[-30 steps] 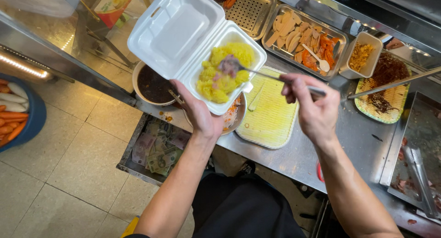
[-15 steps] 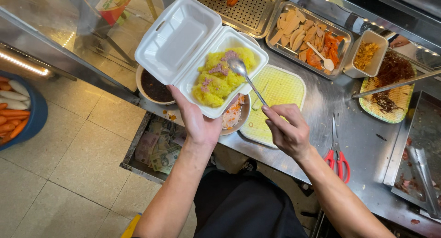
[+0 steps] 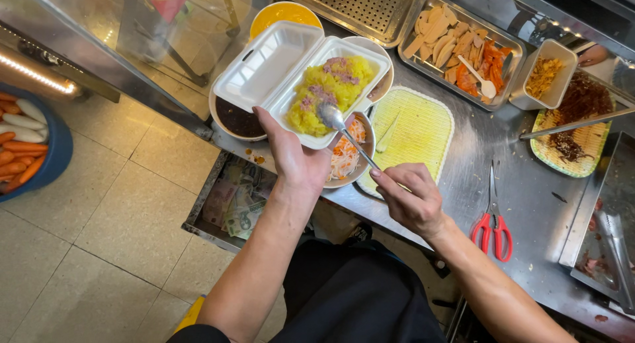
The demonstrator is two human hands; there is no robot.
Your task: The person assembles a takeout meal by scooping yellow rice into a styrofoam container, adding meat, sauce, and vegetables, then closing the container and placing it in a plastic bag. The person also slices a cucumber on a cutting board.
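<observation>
Two bare hands work over a steel counter (image 3: pixel 476 151). The left hand (image 3: pixel 296 159) is cupped under the near edge of a white foam clamshell box (image 3: pixel 297 78), thumb up along its front wall, holding it tilted above the counter's front edge. The box lies open: its lid half is bare, and its other half carries a mound of yellow sticky rice flecked with purple (image 3: pixel 331 91). The right hand (image 3: pixel 409 199) is closed in a loose fist around the handle of a long metal spoon (image 3: pixel 344 131), whose bowl rests at the near side of the rice, just above the left thumb.

Directly beneath the box sits a round bowl of shredded orange and white vegetables (image 3: pixel 344 159), touching the spoon's shaft in this view. A round bowl of dark sauce (image 3: pixel 237 118) peeks out under the lid half, and a yellow round bowl (image 3: pixel 283 13) stands behind it. Right of the spoon lies a green ribbed oval tray (image 3: pixel 413 128). Farther back are a steel tray of sliced sausage and orange pieces (image 3: pixel 456 42) with a white spoon in it, a white rectangular tub of fried shreds (image 3: pixel 548 75), and a perforated steel tray (image 3: pixel 364 5). Red-handled scissors (image 3: pixel 493 227) lie on the counter near the right wrist. An open drawer of banknotes (image 3: pixel 235 201) sits below the left forearm. A blue basin of carrots and white roots (image 3: pixel 26 144) stands on the tiled floor, well apart.
</observation>
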